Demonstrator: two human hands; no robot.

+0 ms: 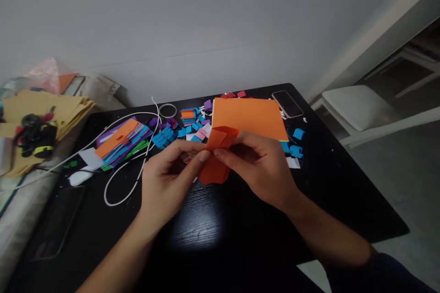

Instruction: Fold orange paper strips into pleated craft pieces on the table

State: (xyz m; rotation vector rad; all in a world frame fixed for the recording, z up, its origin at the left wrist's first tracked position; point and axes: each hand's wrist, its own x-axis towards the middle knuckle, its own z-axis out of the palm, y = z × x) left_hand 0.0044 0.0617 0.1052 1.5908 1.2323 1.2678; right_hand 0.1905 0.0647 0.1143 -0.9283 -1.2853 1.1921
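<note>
Black tabletop [240, 224] bears cut blue paper pieces [164, 138]. Left hand [168, 183] and right hand [266, 169] pinch orange paper [213, 173], fingers [249, 140] closed; it looks partly folded, its far end not yet flat.

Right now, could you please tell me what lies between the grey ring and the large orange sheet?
In the head view, a blue-and-orange stack lies between them, with purple pieces nearer the sheet.
</note>
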